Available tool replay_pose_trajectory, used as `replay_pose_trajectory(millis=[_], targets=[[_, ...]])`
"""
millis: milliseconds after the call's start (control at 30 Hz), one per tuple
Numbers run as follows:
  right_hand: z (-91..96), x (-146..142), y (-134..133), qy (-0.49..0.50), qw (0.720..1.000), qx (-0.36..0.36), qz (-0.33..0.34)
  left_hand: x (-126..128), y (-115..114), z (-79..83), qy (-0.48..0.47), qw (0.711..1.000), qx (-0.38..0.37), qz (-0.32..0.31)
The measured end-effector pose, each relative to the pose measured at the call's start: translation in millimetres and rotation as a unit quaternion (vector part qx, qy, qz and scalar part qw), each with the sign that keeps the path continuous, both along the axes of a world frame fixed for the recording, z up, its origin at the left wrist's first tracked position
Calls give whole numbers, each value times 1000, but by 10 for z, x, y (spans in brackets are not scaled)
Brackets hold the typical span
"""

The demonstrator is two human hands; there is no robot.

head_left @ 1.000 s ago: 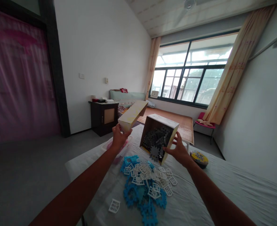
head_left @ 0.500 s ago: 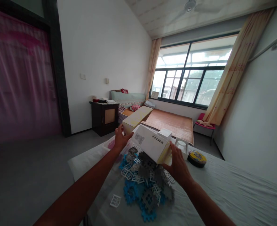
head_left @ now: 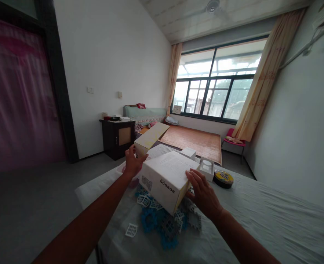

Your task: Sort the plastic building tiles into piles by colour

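1. Head view, left hand: thumb and fingers are closed around the near end of a long pale cardboard piece, which slants up and away.
2. Right hand: partly open, its bent fingers lie over the right edge of a white box and its thumb is lower down the side, holding the box.
3. The box is tilted above the cloth-covered table, its "BOBDOG" print upside down. Whether it touches the pile beneath cannot be told.
4. That pile, part hidden by the box, mixes blue pieces, grey pieces and white lattice pieces. One loose lattice piece lies apart, towards the table's left corner.
5. Just beyond the left hand, by the table's far-left edge, stands a plastic tub, mostly covered.
6. Along the far edge, right of the cardboard piece: a small white box, an open white tray and a round tin with a yellow top.
7. Past that edge are a dark cabinet, a woven mat and a pink chair.
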State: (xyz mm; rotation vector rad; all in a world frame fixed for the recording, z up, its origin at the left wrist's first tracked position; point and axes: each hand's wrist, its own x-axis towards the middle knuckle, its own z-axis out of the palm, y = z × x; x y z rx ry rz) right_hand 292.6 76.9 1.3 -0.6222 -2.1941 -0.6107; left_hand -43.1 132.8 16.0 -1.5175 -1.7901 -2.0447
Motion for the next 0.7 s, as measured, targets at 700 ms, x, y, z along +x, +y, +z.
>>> replay_pose_trajectory(millis=[700], targets=[[104,2031,-694,503,542,-663,-117,1872,-992,618,348,919,50,-178]])
